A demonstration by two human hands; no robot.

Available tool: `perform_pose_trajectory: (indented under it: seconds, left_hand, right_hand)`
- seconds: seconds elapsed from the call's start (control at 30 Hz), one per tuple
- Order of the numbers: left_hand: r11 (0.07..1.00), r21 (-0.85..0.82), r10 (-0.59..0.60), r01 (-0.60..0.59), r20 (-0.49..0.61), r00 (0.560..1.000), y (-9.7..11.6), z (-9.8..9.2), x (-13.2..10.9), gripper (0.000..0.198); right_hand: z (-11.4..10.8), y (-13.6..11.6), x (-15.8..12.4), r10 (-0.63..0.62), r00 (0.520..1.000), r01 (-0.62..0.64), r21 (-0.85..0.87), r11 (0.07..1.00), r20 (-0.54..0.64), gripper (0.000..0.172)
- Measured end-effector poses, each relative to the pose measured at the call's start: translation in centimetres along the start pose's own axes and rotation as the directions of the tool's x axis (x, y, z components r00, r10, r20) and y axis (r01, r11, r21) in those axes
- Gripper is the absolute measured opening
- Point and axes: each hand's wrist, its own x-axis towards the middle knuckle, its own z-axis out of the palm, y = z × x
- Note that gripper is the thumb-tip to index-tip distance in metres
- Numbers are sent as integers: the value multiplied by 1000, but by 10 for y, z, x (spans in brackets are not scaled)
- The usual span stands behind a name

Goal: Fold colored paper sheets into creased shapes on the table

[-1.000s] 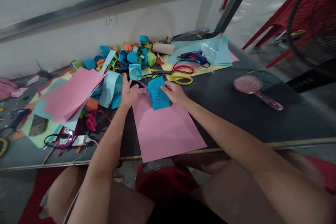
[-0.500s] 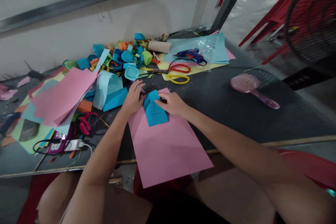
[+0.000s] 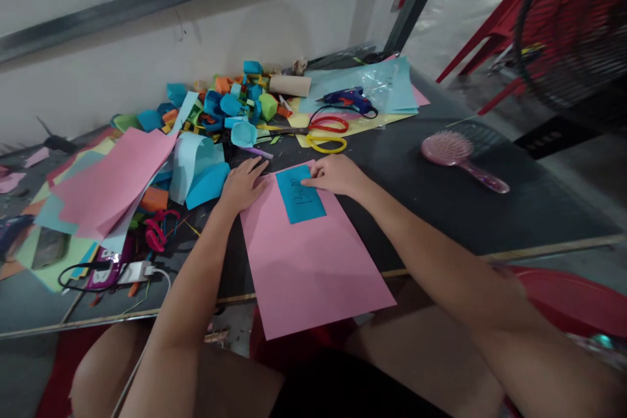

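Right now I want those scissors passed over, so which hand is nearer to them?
Right. The right hand rests on the blue paper piece, just below the scissors. The left hand lies farther left, on the pink sheet.

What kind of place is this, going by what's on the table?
Probably a makeshift paper-craft workbench: coloured paper scraps, scissors and a glue gun on a dark table against a plain wall.

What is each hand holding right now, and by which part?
Nothing is lifted. The right hand presses its fingers on the blue card's far right edge; the left hand lies flat on the pink sheet's far left corner.
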Motion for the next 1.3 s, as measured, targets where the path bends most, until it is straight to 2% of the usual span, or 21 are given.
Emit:
perform_pose_trajectory:
  seconds: [0.2, 0.4, 0.53, 0.67, 0.8, 0.93, 1.3]
  left_hand:
    - [999, -28, 29, -31, -81, 996, 3, 0, 3, 42]
    - [993, 12, 116, -116, -110, 987, 19, -4, 0, 36]
    - [989, -9, 144, -147, -134, 980, 43, -1, -3, 41]
    - [976, 27, 219, -217, -100, 971, 57, 6, -5, 45]
    - [966, 32, 259, -258, -38, 965, 55, 8, -4, 45]
    - [954, -32, 300, -299, 27, 954, 50, 9, -3, 45]
    - [952, -101, 296, -289, 56, 954, 47, 13, -1, 48]
  right_hand:
    - [-13, 8, 2, 95, 995, -95, 33, 995, 15, 26]
    - [-11, 15, 7, 202, 978, -194, 132, 972, -49, 25]
    - [-8, 18, 9, 159, 986, -149, 149, 977, -57, 21]
    - [-8, 21, 10, 126, 992, -120, 183, 976, -22, 20]
    - [-11, 20, 9, 165, 986, -167, 220, 961, 26, 20]
    - [-11, 20, 9, 178, 983, -181, 215, 960, 33, 21]
    - [-12, 19, 9, 195, 979, -202, 220, 954, 51, 17]
